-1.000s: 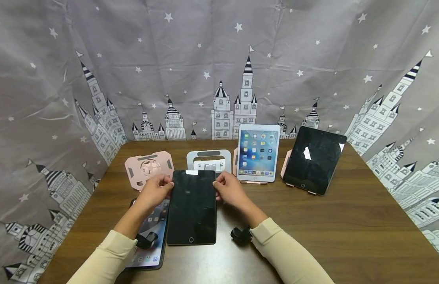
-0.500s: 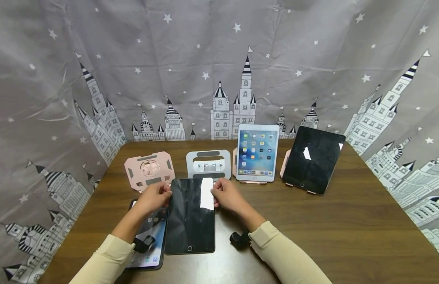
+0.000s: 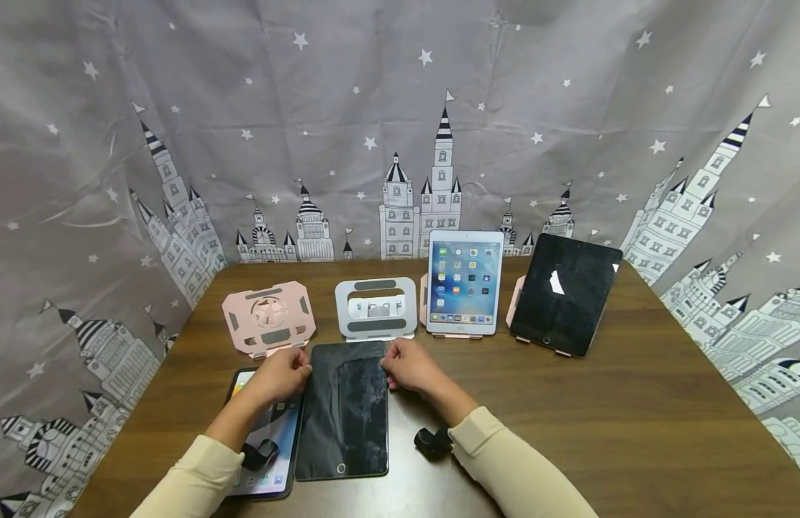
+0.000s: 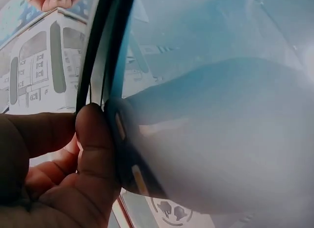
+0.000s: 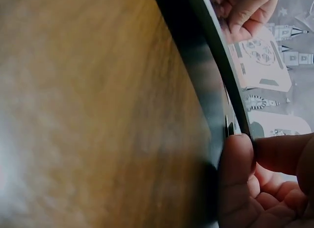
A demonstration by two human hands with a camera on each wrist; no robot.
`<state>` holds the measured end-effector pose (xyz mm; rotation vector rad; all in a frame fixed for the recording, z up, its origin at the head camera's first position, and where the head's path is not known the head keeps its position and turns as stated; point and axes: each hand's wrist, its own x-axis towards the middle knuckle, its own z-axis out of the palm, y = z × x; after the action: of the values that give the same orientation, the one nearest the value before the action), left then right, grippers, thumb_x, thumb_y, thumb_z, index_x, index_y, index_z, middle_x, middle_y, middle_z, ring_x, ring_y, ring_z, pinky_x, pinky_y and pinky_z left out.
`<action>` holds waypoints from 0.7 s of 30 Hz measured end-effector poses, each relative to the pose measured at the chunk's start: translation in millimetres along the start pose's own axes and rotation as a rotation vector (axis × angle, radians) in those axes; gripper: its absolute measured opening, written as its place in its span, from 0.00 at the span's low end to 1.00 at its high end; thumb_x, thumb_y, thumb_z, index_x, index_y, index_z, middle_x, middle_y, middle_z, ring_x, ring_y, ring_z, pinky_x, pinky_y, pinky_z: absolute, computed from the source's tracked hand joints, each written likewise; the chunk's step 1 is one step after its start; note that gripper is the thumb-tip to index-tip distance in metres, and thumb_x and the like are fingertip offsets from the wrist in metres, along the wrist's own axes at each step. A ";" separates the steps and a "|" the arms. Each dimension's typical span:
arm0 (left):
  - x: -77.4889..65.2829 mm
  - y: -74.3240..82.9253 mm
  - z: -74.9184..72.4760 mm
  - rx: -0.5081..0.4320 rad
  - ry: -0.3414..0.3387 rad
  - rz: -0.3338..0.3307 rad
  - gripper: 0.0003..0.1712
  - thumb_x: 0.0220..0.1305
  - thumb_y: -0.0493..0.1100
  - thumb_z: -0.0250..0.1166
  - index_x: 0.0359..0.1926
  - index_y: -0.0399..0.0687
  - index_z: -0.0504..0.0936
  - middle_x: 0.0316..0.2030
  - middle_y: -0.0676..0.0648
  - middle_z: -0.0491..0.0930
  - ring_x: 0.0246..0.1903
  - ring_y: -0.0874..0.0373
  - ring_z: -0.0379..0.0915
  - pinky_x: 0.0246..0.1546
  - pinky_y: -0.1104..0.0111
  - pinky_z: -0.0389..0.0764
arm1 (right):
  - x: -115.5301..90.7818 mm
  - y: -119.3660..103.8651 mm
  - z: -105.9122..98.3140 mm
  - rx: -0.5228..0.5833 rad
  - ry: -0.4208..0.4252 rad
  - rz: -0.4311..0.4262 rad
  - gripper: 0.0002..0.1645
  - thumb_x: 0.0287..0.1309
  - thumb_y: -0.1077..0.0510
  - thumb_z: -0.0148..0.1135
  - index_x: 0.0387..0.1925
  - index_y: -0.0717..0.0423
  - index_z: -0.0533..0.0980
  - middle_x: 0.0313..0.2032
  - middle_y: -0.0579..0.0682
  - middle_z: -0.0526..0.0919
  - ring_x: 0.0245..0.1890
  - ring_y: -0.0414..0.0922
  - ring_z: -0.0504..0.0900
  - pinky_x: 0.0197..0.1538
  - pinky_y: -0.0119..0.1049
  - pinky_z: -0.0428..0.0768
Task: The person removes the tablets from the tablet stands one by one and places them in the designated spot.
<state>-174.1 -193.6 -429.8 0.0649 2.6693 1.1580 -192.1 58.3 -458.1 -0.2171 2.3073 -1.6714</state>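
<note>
A black tablet (image 3: pixel 344 410) with a dark screen is held between both hands, home button toward the person. My left hand (image 3: pixel 280 374) pinches its left edge near the far corner; the left wrist view shows thumb and finger on the tablet's thin rim (image 4: pixel 93 61). At the opposite edge, my right hand (image 3: pixel 413 368) pinches the far right corner area, also seen close up as fingers (image 5: pixel 238 159) in the right wrist view. A larger lit tablet (image 3: pixel 260 471) lies under the left forearm, partly covered. Just beyond the held tablet stands a grey tablet stand (image 3: pixel 376 327).
A pink stand (image 3: pixel 269 318) stands at the back left. A white tablet (image 3: pixel 465 280) with a lit screen and another black tablet (image 3: pixel 565 295) lean on stands at the back right. All are on a brown wooden table (image 3: pixel 633 432) before a grey castle-print curtain (image 3: pixel 322 108).
Both hands have brought the black tablet down the head view, toward the person, uncovering more of the grey stand. The reflections on its screen have shifted. Both grips are kept.
</note>
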 end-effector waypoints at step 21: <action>10.4 -1.4 -8.3 -0.136 -0.111 -0.112 0.07 0.67 0.28 0.57 0.31 0.36 0.71 0.27 0.43 0.71 0.25 0.54 0.74 0.28 0.63 0.82 | 5.9 -10.5 0.9 -0.234 -0.006 0.020 0.17 0.62 0.69 0.60 0.19 0.58 0.68 0.12 0.48 0.73 0.11 0.37 0.72 0.18 0.29 0.76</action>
<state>-186.0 -199.1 -427.3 -0.0416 2.4585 1.2584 -197.9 52.5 -449.2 -0.2457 2.4896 -1.3879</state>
